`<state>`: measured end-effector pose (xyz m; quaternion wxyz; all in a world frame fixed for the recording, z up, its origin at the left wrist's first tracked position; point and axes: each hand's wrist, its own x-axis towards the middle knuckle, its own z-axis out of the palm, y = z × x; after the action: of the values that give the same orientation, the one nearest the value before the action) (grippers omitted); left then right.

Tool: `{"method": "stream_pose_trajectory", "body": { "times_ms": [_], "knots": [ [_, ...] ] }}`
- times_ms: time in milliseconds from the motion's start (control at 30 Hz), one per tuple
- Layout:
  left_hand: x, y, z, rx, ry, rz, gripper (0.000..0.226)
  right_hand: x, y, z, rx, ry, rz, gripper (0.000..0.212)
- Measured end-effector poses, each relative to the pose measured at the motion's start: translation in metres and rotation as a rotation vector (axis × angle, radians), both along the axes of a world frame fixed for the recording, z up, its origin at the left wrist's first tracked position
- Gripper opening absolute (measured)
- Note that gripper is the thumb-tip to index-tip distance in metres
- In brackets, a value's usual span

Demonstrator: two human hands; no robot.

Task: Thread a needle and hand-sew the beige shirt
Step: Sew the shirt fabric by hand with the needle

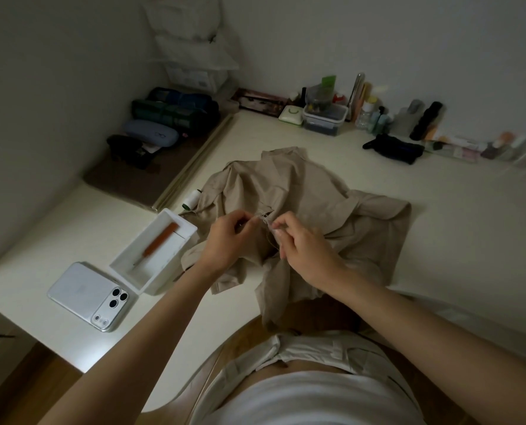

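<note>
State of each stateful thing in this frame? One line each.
beige shirt: crumpled on table, part hanging over front edge
left hand: fingers pinching a shirt fold
right hand: fingers pinching thread at the same fold
thread spool: lying beside shirt
white tray: open, orange-handled tool inside
phone: face down
glasses case: closed
clear box: lid on

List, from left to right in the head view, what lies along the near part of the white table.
Phone, white tray, left hand, right hand. The beige shirt spreads under both hands, so I leave it out.
</note>
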<state>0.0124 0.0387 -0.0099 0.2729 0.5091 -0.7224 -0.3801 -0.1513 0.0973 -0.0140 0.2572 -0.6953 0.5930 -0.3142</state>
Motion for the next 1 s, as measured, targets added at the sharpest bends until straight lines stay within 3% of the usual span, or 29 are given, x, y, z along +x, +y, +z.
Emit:
{"method": "stream_pose_trajectory", "body": {
  "times_ms": [200,300,400,500,567,700,867,1000],
  "knots": [
    [0.001,0.003,0.001,-0.019,0.006,-0.005,0.011,-0.001,-0.004,0.004,0.124,-0.137,-0.141,0.013],
    [0.002,0.004,0.001,-0.036,0.020,-0.047,0.012,-0.005,-0.009,0.005,0.240,-0.210,-0.070,0.016],
    [0.002,0.006,-0.002,-0.059,-0.016,-0.020,0.009,-0.006,-0.012,0.002,0.216,-0.172,-0.036,0.015],
    [0.003,0.014,-0.002,-0.263,-0.216,0.176,0.007,-0.006,-0.013,-0.003,0.161,-0.214,-0.102,0.019],
    [0.002,0.025,0.001,-0.350,-0.195,0.204,0.007,-0.006,-0.012,-0.004,0.134,-0.214,-0.112,0.019],
    [-0.009,0.041,-0.002,-0.098,-0.121,0.082,0.012,-0.005,-0.007,-0.006,0.108,-0.234,-0.086,0.024],
    [-0.016,0.040,0.005,0.261,0.294,0.099,0.022,-0.006,-0.001,-0.006,0.175,-0.215,0.019,0.019],
    [-0.014,0.043,0.006,0.377,0.443,0.141,0.014,-0.007,-0.001,-0.003,0.186,-0.304,0.010,0.013]
  ]
}}
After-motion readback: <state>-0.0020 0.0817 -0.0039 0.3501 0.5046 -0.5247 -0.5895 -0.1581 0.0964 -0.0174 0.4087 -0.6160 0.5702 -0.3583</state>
